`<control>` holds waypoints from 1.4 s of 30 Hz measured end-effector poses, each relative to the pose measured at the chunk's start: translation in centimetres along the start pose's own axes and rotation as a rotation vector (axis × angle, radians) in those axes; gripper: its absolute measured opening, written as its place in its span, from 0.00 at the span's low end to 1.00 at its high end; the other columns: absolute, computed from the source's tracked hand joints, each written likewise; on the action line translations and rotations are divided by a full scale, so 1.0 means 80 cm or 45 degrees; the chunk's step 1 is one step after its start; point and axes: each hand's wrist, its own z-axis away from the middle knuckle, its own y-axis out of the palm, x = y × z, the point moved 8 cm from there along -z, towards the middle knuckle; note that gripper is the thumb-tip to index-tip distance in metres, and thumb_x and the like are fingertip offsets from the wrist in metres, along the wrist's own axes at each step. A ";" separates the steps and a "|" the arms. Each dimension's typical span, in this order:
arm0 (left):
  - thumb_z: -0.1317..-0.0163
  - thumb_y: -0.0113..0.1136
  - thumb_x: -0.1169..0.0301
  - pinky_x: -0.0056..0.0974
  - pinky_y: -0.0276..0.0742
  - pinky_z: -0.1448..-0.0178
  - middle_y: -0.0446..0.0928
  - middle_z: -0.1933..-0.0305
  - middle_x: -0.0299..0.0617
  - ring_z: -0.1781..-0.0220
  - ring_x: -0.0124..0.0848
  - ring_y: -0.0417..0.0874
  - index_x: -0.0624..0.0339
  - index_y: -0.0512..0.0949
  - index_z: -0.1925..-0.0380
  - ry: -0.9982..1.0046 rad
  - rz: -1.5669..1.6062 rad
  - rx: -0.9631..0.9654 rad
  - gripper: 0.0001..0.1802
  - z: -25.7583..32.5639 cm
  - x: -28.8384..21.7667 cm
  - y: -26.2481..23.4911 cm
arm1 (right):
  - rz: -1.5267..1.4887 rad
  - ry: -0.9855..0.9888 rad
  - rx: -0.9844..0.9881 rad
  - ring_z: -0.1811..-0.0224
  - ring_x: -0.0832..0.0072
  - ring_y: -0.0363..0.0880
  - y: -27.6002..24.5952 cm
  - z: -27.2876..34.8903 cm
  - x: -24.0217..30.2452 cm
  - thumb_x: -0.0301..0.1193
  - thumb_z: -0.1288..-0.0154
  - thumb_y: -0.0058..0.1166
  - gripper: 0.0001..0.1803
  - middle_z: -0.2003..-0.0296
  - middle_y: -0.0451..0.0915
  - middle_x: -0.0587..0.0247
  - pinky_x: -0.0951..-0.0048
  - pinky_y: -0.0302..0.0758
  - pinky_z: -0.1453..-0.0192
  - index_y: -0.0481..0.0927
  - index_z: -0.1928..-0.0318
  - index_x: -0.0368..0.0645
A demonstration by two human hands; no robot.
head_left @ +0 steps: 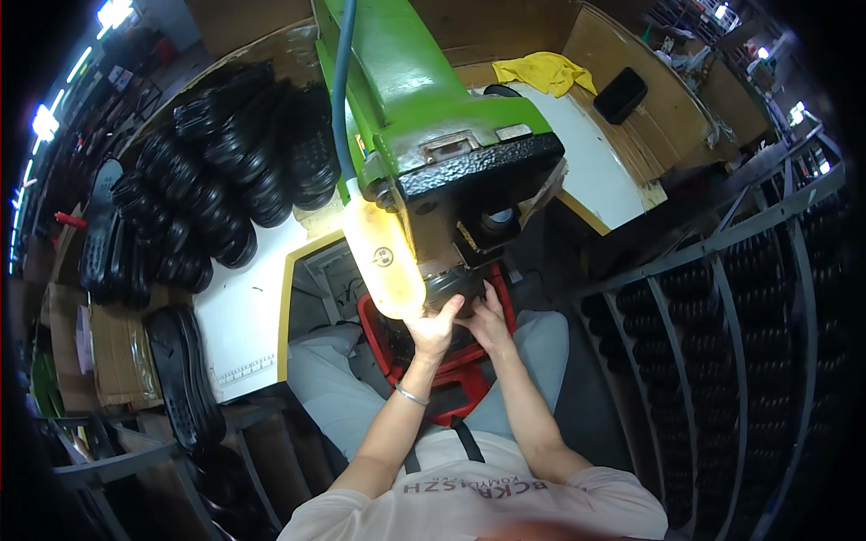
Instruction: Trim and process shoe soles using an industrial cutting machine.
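Under the black head of a green machine (451,126), both my hands are on a black shoe sole (448,287), which is partly hidden by the machine and its lamp. My left hand (434,326) grips the sole's near left side, thumb up along it, with a bracelet on that wrist. My right hand (488,321) holds the right side, its fingers curled against the black edge. Just left of my left hand hangs a glowing yellow-white lamp (388,261). Below the hands sits a red bin (379,347) between my knees, with dark pieces inside.
Stacked black soles (194,180) cover the left of the white table (236,311); another sole pile (183,370) stands at its near left edge. Metal racks full of soles (722,352) fill the right. A yellow cloth (546,72) and a black pad (621,95) lie at the back right.
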 end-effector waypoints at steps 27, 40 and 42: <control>0.47 0.71 0.75 0.33 0.72 0.50 0.78 0.59 0.38 0.58 0.28 0.78 0.65 0.76 0.57 -0.068 0.308 -0.117 0.18 0.014 0.027 0.003 | 0.238 -0.249 -0.037 0.39 0.68 0.69 -0.014 -0.010 0.082 0.29 0.40 0.63 0.35 0.42 0.68 0.59 0.61 0.72 0.38 0.62 0.34 0.43; 0.55 0.73 0.85 0.35 0.79 0.50 0.78 0.60 0.42 0.59 0.30 0.81 0.66 0.71 0.55 0.154 -0.314 0.092 0.27 -0.017 -0.052 -0.010 | 0.554 -0.770 -0.480 0.46 0.73 0.71 -0.024 0.024 0.169 0.19 0.47 0.67 0.32 0.46 0.70 0.60 0.73 0.71 0.42 0.70 0.41 0.41; 0.56 0.78 0.74 0.31 0.79 0.53 0.82 0.61 0.40 0.61 0.27 0.82 0.70 0.77 0.55 0.212 -0.254 0.113 0.28 -0.022 -0.076 -0.008 | 0.693 -0.844 -0.490 0.46 0.74 0.70 0.004 0.038 0.200 0.21 0.49 0.70 0.34 0.46 0.71 0.61 0.73 0.71 0.41 0.70 0.41 0.41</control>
